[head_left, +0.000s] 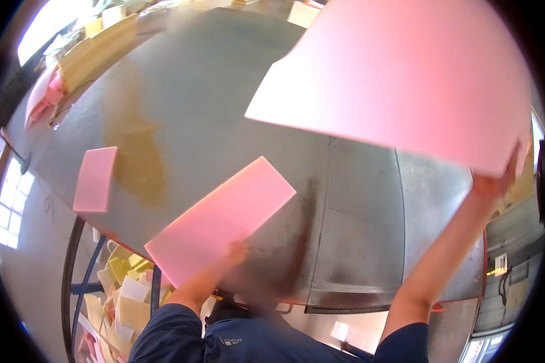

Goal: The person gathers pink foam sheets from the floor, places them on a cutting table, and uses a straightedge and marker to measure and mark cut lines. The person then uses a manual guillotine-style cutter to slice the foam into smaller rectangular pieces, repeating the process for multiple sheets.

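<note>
My right hand is raised at the right and grips the near corner of a large pink foam sheet, held up in the air above the grey metal table. My left hand touches the near edge of a smaller pink foam rectangle lying flat on the table at its front edge; the hand is blurred. A small pink foam piece lies apart at the table's left edge.
Yellow and pink foam blocks are stacked at the table's far left. Below the front left edge, a bin holds several yellow and pink foam offcuts. A yellowish stain marks the table surface.
</note>
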{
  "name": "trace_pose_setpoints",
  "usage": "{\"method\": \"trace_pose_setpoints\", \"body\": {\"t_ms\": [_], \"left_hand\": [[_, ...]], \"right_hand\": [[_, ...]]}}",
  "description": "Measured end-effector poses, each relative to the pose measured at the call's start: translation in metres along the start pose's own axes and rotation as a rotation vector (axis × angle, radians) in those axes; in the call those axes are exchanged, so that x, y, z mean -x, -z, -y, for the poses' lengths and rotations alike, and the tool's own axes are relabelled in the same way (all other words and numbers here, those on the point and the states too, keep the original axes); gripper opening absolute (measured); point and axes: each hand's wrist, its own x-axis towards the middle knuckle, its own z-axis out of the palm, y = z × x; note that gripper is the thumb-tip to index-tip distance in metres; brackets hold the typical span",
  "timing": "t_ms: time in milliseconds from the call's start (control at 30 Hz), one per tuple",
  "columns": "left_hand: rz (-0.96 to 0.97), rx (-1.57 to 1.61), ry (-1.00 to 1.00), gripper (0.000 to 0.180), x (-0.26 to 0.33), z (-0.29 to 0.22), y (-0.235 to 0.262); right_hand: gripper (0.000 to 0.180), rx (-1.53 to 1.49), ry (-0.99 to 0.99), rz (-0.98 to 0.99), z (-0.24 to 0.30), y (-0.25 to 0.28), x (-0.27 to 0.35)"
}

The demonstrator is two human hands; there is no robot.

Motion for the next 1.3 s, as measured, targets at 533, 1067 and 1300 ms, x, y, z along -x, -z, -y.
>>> {"method": "trace_pose_setpoints", "body": {"t_ms": [533, 1067, 1300], "left_hand": [[-0.034, 1.257, 1.181, 0.036, -0.092, -0.027, 0.038], [-0.464, 0.693, 1.531, 0.024, -0.076, -0.058, -0.018], [-0.375, 0.404, 1.034, 0.044, -0.086, 0.000, -0.005]], "right_hand": [[0.032, -0.055, -0.689, -1.325, -0.216, 0.464, 0.393], [0.048, 0.983, -1.268, -1.363, -0.205, 0.578, 0.487], [0.033, 0.962, -1.279, -1.399, -0.214, 0.583, 0.509]]}}
